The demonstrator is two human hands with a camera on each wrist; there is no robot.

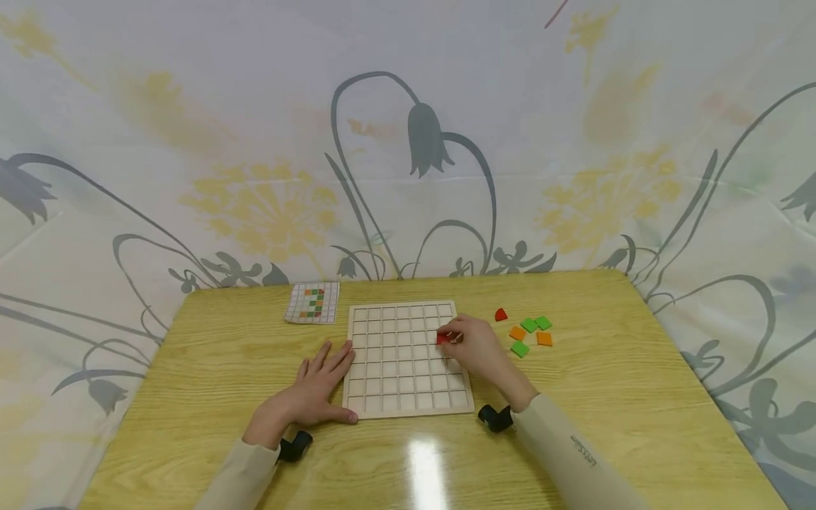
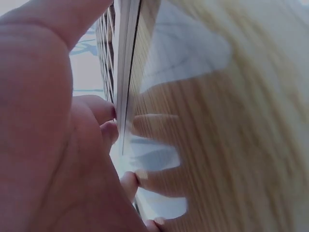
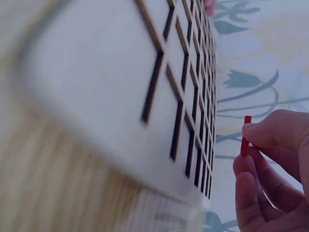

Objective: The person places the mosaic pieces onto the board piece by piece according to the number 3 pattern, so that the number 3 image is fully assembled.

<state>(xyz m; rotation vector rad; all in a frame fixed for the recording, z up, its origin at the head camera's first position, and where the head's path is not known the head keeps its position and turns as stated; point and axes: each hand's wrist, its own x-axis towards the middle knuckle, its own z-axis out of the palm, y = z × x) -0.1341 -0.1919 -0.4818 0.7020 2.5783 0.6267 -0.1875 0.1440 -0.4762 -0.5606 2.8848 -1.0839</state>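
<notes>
We've got R hand (image 1: 474,348) pinching red piece (image 1: 443,339) btw thumb & fingers. Piece is over R part of grid board (image 1: 408,368), upper half; in R wrist view it's edge-on & clear of the surface. Can't tell its full outline, fingers cover part of it.

L hand (image 1: 315,386): fingers spread, tips touching board's L edge, thumb at near L corner.

R of board we count 6 loose pcs on tabletop (image 1: 637,397): red quarter-round (image 1: 501,314), 3 green tiles (image 1: 520,348), 2 orange tiles (image 1: 545,338). Tiles grouped; quarter-round slightly apart, nearer board. Past board's far L corner, we see printed card (image 1: 296,309) w/ grid, some cells green/orange/red.
</notes>
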